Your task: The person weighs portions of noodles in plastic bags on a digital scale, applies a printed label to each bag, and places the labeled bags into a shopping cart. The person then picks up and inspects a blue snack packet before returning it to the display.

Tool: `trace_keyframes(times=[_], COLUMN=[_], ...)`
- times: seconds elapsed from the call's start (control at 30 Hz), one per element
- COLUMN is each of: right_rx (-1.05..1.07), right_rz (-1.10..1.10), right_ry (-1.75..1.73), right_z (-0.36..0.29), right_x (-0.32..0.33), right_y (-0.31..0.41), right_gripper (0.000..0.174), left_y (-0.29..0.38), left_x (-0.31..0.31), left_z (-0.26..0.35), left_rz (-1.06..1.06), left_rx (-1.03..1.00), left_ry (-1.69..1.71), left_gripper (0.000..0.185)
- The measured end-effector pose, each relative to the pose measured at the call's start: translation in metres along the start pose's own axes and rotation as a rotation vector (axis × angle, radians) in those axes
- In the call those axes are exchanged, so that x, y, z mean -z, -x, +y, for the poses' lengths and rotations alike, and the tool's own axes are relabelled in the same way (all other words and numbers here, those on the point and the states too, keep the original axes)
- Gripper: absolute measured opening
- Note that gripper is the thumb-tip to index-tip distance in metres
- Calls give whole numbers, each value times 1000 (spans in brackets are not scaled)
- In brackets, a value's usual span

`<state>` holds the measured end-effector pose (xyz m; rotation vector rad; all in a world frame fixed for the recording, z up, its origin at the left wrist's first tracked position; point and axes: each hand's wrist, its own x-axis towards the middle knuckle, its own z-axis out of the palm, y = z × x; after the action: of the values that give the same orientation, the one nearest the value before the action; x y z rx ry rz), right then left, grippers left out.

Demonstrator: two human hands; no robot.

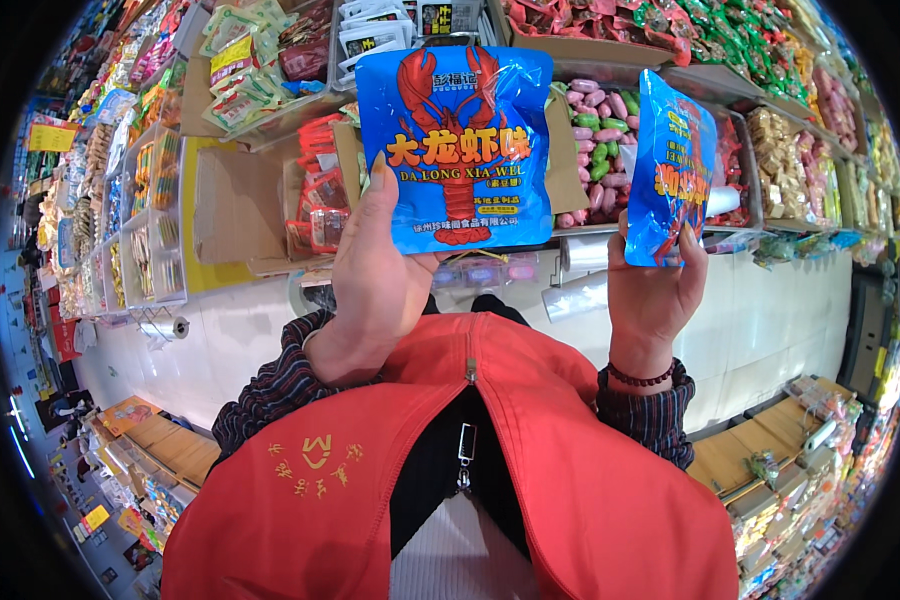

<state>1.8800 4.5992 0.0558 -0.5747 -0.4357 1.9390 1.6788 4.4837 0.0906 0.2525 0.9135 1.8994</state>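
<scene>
My left hand (379, 277) holds up a blue foil snack packet (457, 150) by its lower left edge, with the thumb on its front. A red lobster and large orange lettering are printed on that front, which faces me. My right hand (654, 289) grips a second blue packet (671, 172) of similar print near its bottom, thumb in front. This one is turned partly edge-on and tilted. Both packets are raised upright over the display bins and are apart from each other.
Beyond the packets lie a bin of pink and green wrapped sweets (604, 135), red packets (319, 202) and a cardboard flap (240, 202). Clear divided bins (154, 232) stand at left. Plastic bag rolls (581, 255) hang at the display's front edge. Wooden-topped counters (757, 450) stand behind me.
</scene>
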Motion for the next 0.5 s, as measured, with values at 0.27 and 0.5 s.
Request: trace_keyframes(times=[0.27, 0.5], right_rx=[150, 851], right_rz=[-4, -448], right_ry=[115, 1099], right_z=[2, 38], right_x=[-4, -44], right_y=[0, -1], right_gripper=[46, 40], left_y=[0, 11], left_x=[3, -1], left_z=[1, -20], left_rz=[-11, 9], left_rx=[17, 12], left_ry=[-26, -116], left_gripper=[49, 44])
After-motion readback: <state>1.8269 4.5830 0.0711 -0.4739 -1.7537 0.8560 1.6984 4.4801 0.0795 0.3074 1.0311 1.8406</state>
